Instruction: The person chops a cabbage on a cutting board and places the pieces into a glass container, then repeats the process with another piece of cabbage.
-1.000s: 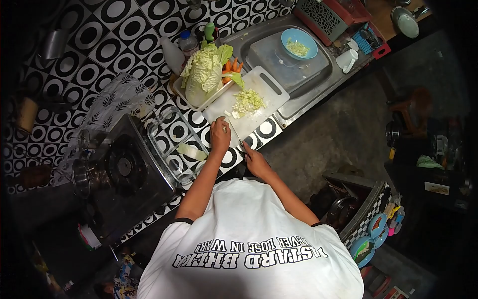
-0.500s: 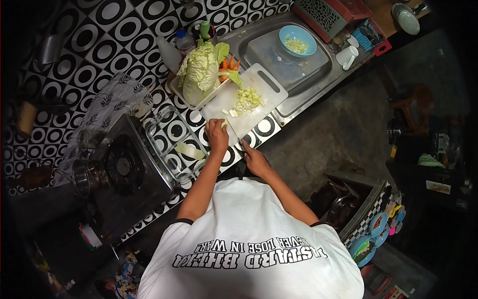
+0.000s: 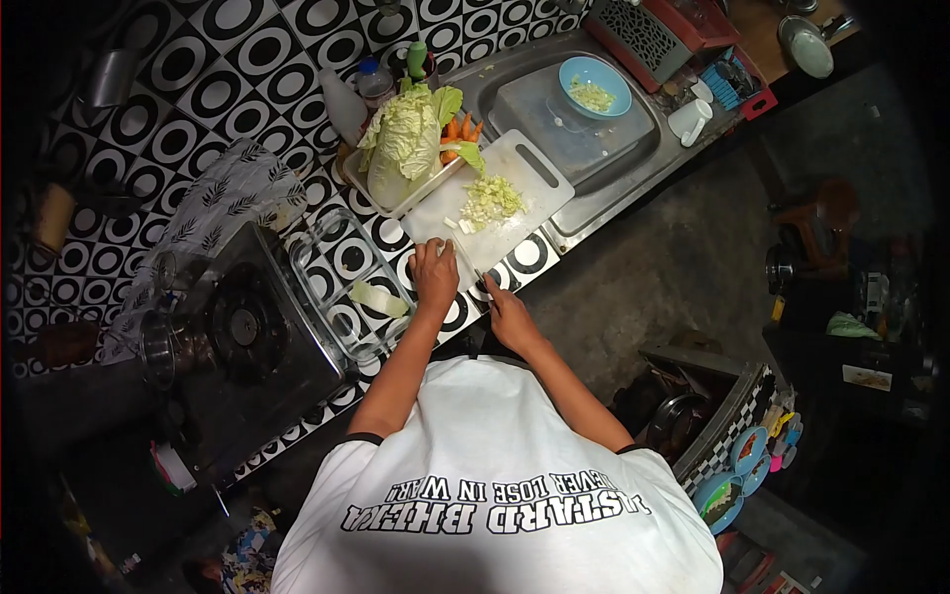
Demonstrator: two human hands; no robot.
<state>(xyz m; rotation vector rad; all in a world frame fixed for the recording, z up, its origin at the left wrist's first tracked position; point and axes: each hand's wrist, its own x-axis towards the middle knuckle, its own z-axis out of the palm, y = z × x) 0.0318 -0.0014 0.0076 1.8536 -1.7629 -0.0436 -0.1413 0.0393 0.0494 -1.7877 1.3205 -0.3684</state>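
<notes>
My right hand (image 3: 511,315) grips the dark handle of a knife (image 3: 467,259). Its thin blade points up and left, beside the fingertips of my left hand (image 3: 434,272). Those fingers are bent and pressed down at the near edge of the white cutting board (image 3: 539,203), over a piece of cabbage they mostly hide. Chopped cabbage (image 3: 492,201) lies heaped in the middle of the board. Just behind, a large napa cabbage (image 3: 404,139) and several carrots (image 3: 461,137) fill a pale container (image 3: 396,211).
A glass dish (image 3: 336,233) with a cabbage piece (image 3: 377,299) stands left of my left hand, near a black stove (image 3: 213,346). Beyond the board is a metal sink (image 3: 633,173), with a blue bowl (image 3: 595,87) of chopped cabbage, a white mug (image 3: 690,122) and a red rack (image 3: 643,40).
The pale green piece seen at my left fingertips is now mostly covered by them. Knife and right hand have barely shifted. The whole view has moved slightly.
</notes>
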